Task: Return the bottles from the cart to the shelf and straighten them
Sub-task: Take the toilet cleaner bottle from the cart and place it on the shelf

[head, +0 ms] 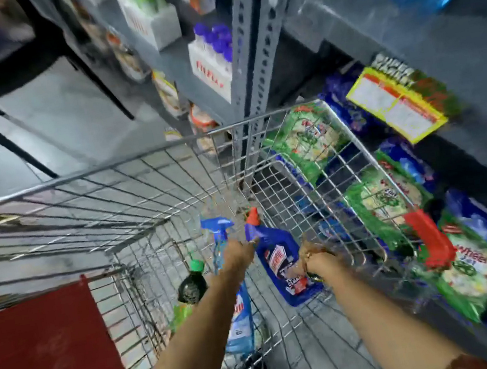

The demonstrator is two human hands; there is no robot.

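Note:
Inside the wire cart (124, 168) lies a dark blue bottle with a red cap (280, 261). My left hand (240, 253) reaches down to its neck, just under the cap, with fingers curled there. My right hand (315, 260) sits against the right side of that bottle's body, blurred by motion, so its grip is unclear. A light blue spray bottle (241, 318) leans behind my left forearm, trigger head up. A dark bottle with a green cap (192, 283) lies further left in the cart.
The grey metal shelf (250, 55) stands just beyond and right of the cart. Green and blue detergent packs (472, 269) fill its low level. White boxes of purple-capped bottles (211, 58) sit higher. The cart's red flap (44, 343) is at the near left.

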